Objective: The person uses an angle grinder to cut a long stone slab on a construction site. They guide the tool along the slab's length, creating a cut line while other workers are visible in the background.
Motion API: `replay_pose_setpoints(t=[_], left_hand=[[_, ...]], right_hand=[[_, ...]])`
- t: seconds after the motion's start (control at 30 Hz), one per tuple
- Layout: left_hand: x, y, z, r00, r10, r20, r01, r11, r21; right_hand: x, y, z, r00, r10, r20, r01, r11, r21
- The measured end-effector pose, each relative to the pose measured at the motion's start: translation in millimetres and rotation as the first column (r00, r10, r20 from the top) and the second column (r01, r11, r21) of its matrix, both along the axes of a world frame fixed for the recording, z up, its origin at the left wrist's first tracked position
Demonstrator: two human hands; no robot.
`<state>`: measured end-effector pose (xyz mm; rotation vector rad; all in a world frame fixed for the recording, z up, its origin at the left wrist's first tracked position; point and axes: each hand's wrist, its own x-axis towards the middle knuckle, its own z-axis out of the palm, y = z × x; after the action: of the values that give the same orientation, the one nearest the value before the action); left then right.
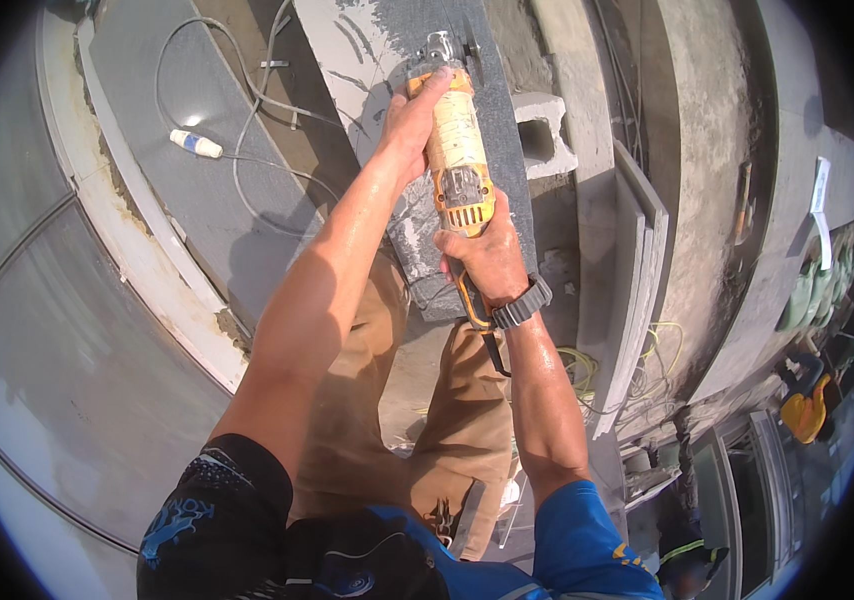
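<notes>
A yellow angle grinder [457, 135], its body wrapped in pale tape, is held in both hands over a dark grey stone slab [509, 150]. My left hand [411, 125] closes around the front of the body, just behind the metal gear head. Around the rear handle, my right hand [492, 250] is wrapped, with a dark watch on that wrist. The grinder's head points away from me, and its disc [474, 60] shows edge-on at the right of the head. Pale dust or slurry covers the left part of the slab. A black cord leaves the handle's back end.
A hollow concrete block [544, 135] stands right of the slab. Thin slabs [637, 270] lean farther right. At left, a grey cable with a white and blue connector [195, 144] lies over another grey slab [137, 100]. Yellow-green cord [662, 350] lies coiled at lower right.
</notes>
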<state>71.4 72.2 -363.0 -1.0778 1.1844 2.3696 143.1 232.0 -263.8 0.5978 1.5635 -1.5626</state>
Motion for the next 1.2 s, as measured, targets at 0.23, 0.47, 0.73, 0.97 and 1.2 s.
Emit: replay_pose_setpoints(t=[0.23,0.47,0.73,0.97,1.2], left_hand=[[-34,-12,-42,0.991,0.131,0.002,-0.131,0.991,-0.033],[-35,-14,-54,0.993,0.11,0.041,-0.107,0.992,-0.074],[-39,-15,-55,0.996,0.085,0.035,-0.083,0.995,-0.05],[-43,-14,-54,0.996,0.075,0.043,-0.073,0.996,-0.044],[-48,-15,-53,0.997,0.066,0.048,-0.065,0.997,-0.039]], right_hand=[[-33,-12,-53,0.97,0.177,-0.166,-0.158,0.98,0.118],[-34,-16,-70,0.989,0.104,-0.109,-0.103,0.995,0.013],[-35,-14,-70,0.992,0.089,-0.094,-0.089,0.996,0.011],[-39,-13,-72,0.982,0.133,-0.131,-0.129,0.991,0.044],[-41,-15,-71,0.991,0.102,-0.083,-0.104,0.995,-0.012]])
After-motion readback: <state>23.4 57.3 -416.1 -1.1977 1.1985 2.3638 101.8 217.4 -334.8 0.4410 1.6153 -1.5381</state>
